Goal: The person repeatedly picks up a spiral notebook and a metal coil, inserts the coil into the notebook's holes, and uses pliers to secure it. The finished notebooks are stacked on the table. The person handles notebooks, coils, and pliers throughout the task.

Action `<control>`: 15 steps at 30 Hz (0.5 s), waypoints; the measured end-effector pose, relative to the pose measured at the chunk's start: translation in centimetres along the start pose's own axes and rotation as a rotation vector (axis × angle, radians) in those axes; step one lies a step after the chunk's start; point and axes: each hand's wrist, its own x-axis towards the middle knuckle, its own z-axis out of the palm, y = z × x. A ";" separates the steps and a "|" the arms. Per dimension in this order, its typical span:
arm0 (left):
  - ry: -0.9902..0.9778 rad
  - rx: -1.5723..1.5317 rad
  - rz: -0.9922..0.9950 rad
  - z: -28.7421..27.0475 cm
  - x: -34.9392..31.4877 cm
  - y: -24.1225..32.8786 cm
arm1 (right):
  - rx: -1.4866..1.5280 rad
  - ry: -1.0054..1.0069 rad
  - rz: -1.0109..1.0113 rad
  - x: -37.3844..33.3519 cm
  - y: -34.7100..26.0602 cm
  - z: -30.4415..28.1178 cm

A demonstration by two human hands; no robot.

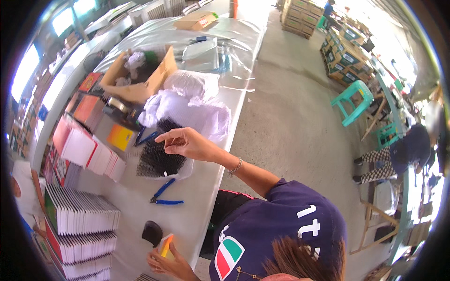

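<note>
My right hand [183,143], with a bracelet at its wrist, reaches over a pile of black wire binding coils [157,158] on the table. Its index finger is stretched out, the other fingers are bent, and no object shows in it. Near the lower edge, my left hand [168,264] grips a small yellow-orange pad [167,245], thumb on one side and fingers on the other. A black curved object [152,233] stands just beyond the pad. Between my hands lie blue-handled pliers [164,194], their handles spread.
Stacks of wire-bound notebooks [82,213] and pink-white books [84,147] line the table's left. A yellow pad [120,136], tape dispenser [117,110], open carton [136,75] and white plastic wrap [199,105] lie farther up. A green stool [352,100] and a person [412,145] are at right.
</note>
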 end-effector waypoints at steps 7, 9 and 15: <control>0.369 -0.316 -0.089 4.1 1.0 0.8 | 0.069 -0.031 -0.175 0.5 -2.3 4.8; 0.399 -0.267 -0.084 4.5 1.4 0.9 | 0.182 -0.002 -0.137 0.0 -2.4 6.4; 0.322 -0.298 -0.211 3.2 0.6 2.5 | 0.381 -0.260 -0.022 -0.6 -1.6 9.4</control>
